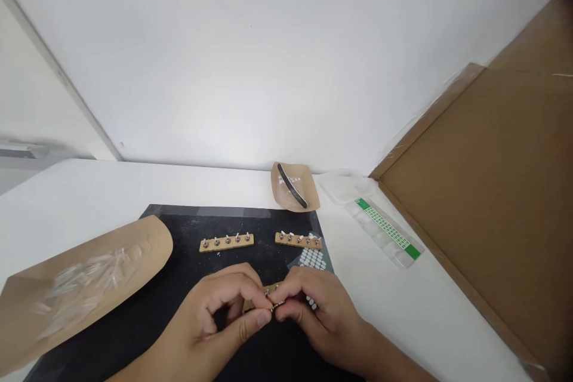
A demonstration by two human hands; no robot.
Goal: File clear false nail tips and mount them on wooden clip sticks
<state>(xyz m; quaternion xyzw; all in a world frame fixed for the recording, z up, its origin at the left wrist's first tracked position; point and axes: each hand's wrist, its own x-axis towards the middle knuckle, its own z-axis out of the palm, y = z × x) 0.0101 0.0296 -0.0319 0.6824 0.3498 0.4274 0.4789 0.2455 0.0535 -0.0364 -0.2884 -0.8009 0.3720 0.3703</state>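
Note:
My left hand [224, 304] and my right hand [324, 304] meet at the lower middle, thumbs and forefingers pinched almost tip to tip. Between them is a tiny metallic-looking piece [278, 304], mostly hidden by the fingertips. Right behind my fingers lies a tan strip [247, 305], largely covered by both hands. Farther back, a left strip [226, 243] and a right strip [298, 241] each carry a row of small round metal holders with whitish tips. A sheet of white oval stickers [313, 258] is partly under my right hand.
A black mat [179, 274] covers the work area. At the left stands a brown paper tray [156, 239] with clear plastic pieces. Behind the mat, a smaller tray [312, 185] holds a black nail file [292, 185]. A green-and-white packet [389, 227] lies right, beside cardboard [492, 191].

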